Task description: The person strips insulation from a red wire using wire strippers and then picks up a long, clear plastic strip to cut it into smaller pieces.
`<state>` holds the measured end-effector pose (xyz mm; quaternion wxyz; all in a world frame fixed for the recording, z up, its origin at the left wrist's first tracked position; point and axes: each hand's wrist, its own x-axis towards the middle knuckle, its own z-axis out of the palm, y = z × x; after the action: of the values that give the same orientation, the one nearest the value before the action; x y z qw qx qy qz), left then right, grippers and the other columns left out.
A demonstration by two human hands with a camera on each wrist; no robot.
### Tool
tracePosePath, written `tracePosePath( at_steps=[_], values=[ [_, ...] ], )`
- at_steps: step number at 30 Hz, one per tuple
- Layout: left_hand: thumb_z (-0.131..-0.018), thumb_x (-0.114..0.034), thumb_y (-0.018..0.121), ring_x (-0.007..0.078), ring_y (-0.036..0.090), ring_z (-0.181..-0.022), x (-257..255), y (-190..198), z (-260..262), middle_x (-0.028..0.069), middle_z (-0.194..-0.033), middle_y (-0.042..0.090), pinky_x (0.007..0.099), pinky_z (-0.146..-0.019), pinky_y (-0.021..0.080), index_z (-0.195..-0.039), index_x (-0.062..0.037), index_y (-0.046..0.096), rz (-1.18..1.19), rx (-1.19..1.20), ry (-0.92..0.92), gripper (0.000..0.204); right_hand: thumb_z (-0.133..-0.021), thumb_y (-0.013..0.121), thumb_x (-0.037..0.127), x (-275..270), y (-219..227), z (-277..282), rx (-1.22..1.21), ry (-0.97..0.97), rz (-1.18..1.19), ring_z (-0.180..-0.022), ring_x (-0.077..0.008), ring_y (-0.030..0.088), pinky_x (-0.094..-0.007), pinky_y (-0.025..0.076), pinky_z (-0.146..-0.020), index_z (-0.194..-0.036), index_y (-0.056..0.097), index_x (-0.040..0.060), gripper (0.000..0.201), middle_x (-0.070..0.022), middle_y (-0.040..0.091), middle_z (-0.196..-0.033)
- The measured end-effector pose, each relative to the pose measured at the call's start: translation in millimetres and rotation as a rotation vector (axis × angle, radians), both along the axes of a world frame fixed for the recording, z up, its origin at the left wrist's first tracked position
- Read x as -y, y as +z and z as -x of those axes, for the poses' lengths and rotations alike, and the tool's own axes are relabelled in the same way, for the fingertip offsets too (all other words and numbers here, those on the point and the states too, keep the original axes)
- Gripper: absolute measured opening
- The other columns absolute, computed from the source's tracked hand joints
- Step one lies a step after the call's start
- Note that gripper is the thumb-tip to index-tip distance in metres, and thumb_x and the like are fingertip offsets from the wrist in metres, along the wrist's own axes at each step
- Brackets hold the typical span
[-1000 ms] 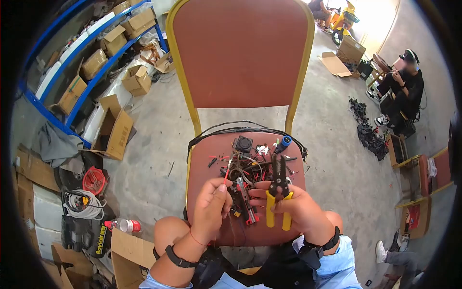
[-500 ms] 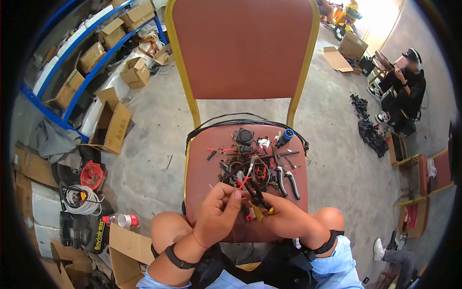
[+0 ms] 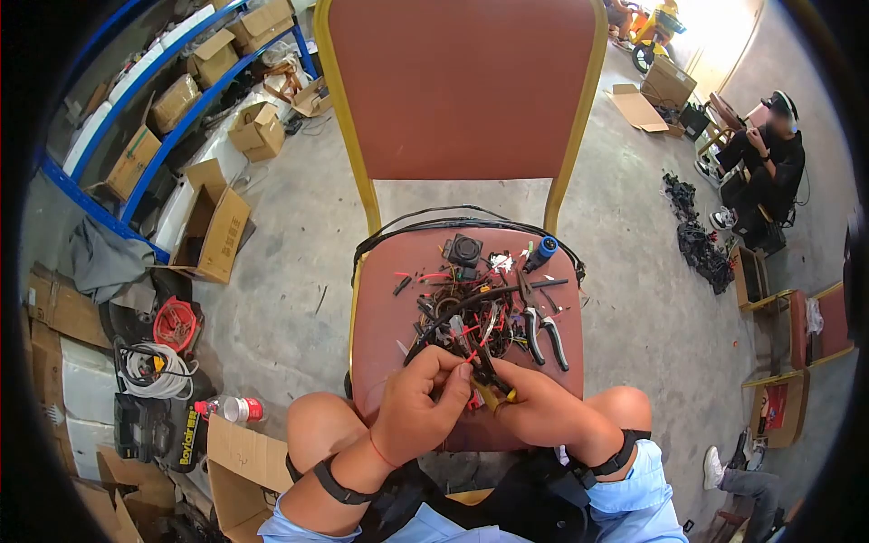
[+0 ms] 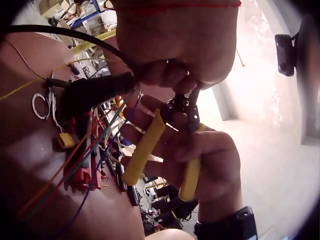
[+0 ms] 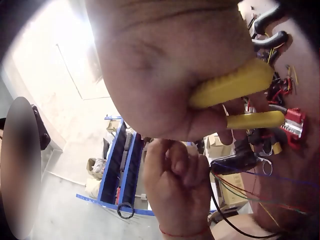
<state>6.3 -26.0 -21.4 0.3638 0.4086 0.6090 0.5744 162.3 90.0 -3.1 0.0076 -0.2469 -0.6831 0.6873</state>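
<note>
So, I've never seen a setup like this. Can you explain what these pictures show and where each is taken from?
There is no machine: these are a person's bare left hand and right hand. The wide picture comes from a camera on the head, looking forward and down. The other two come from wrist cameras, each showing its own hand large at the top.

The surface is a reddish-brown padded chair seat. On it lie a tangled heap of thin coloured wires, pliers with black-and-white handles, a round blue plug and a square black part.

The right hand holds a black metal tool with yellow handles. The left hand seems to pinch a thin red piece at the tool's head; fingers hide most of it.
</note>
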Motion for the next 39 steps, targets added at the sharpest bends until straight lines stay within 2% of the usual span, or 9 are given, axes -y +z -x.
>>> tracePosePath(
  at_steps=[4,7,13,16,22,25,26,32,39],
  values=[
    [-0.099,-0.008,0.061,0.0019,0.056,-0.064,-0.6,5.8,-1.4,0.0024,-0.071,0.067,0.0231,-0.055,0.045,-0.095,0.0005,0.059,0.026,0.035,0.029,0.009,-0.084,0.057,-0.002,0.4,-7.0,-1.3,-0.024,0.014,-0.163,-0.118,-0.0359,0.062,-0.0392,0.049,-0.096,-0.141,0.047,-0.0005,0.058,-0.0241,0.065,-0.122],
    [-0.099,-0.009,0.061,0.0018,0.056,-0.063,-0.5,1.1,0.3,0.0023,-0.07,0.066,0.023,-0.054,0.045,-0.095,0.0006,0.059,0.025,0.015,0.029,0.01,-0.081,0.054,-0.005,0.1,-1.1,0.0,-0.016,0.013,-0.174,-0.122,-0.0384,0.06,-0.0409,0.048,-0.099,-0.141,0.047,-0.0029,0.06,-0.0259,0.063,-0.124],
    [-0.099,-0.009,0.06,0.002,0.056,-0.063,0.5,4.0,2.0,0.0027,-0.07,0.066,0.0233,-0.053,0.044,-0.095,0.0008,0.059,0.063,0.045,0.006,0.011,-0.076,0.055,-0.005,1.3,0.2,3.4,-0.071,-0.003,-0.292,-0.119,-0.0418,0.058,-0.044,0.047,-0.098,-0.137,0.05,-0.0025,0.06,-0.0272,0.062,-0.124],
    [-0.099,-0.009,0.061,0.002,0.056,-0.063,-0.7,6.2,1.7,0.0028,-0.07,0.067,0.0233,-0.053,0.044,-0.095,0.0013,0.059,0.034,-0.007,0.019,0.011,-0.076,0.054,-0.005,1.5,-7.1,2.3,-0.088,-0.007,-0.375,-0.114,-0.0435,0.059,-0.0454,0.048,-0.096,-0.133,0.052,-0.0025,0.057,-0.0275,0.062,-0.121],
    [-0.098,-0.009,0.061,0.0026,0.057,-0.063,-1.9,4.6,-0.3,0.0042,-0.07,0.066,0.0235,-0.053,0.045,-0.094,0.0029,0.059,0.036,0.063,0.052,0.012,-0.081,0.052,-0.004,0.9,-2.0,4.9,-0.11,-0.016,-0.501,-0.112,-0.0437,0.059,-0.0468,0.048,-0.093,-0.13,0.053,-0.0015,0.05,-0.027,0.062,-0.116],
    [-0.097,-0.009,0.062,0.0031,0.058,-0.063,-1.8,0.9,3.7,0.0048,-0.07,0.066,0.0242,-0.053,0.046,-0.093,0.0033,0.059,0.047,-0.023,0.043,0.013,-0.079,0.055,-0.005,0.4,-11.3,4.8,-0.073,-0.022,-0.484,-0.111,-0.0405,0.061,-0.0423,0.05,-0.092,-0.131,0.053,-0.0014,0.053,-0.0244,0.063,-0.115],
    [-0.097,-0.009,0.062,0.0032,0.058,-0.063,-1.7,-2.6,3.5,0.0047,-0.07,0.066,0.0245,-0.053,0.046,-0.093,0.0034,0.059,0.032,-0.005,0.048,0.013,-0.082,0.05,-0.003,0.4,-10.3,3.6,-0.087,-0.008,-0.511,-0.112,-0.0438,0.058,-0.0467,0.049,-0.092,-0.132,0.052,0.001,0.05,-0.0265,0.061,-0.119],
    [-0.097,-0.009,0.062,0.004,0.058,-0.061,-0.2,-3.6,2.3,0.0055,-0.069,0.066,0.0255,-0.052,0.046,-0.093,0.0031,0.06,0.001,-0.017,0.07,0.013,-0.083,0.053,0.0,2.1,-8.7,2.9,-0.046,-0.005,-0.546,-0.111,-0.0433,0.059,-0.0468,0.049,-0.091,-0.132,0.052,0.0019,0.049,-0.0255,0.061,-0.12],
    [-0.098,-0.01,0.061,0.0043,0.058,-0.06,8.1,6.7,-6.5,0.0062,-0.069,0.067,0.0252,-0.053,0.046,-0.094,0.0022,0.062,-0.034,-0.079,0.069,0.013,-0.078,0.065,0.006,10.4,-11.7,2.8,-0.022,-0.124,-0.6,-0.097,-0.0428,0.065,-0.0467,0.053,-0.084,-0.119,0.064,0.0061,0.041,-0.0208,0.068,-0.102]
  ],
)
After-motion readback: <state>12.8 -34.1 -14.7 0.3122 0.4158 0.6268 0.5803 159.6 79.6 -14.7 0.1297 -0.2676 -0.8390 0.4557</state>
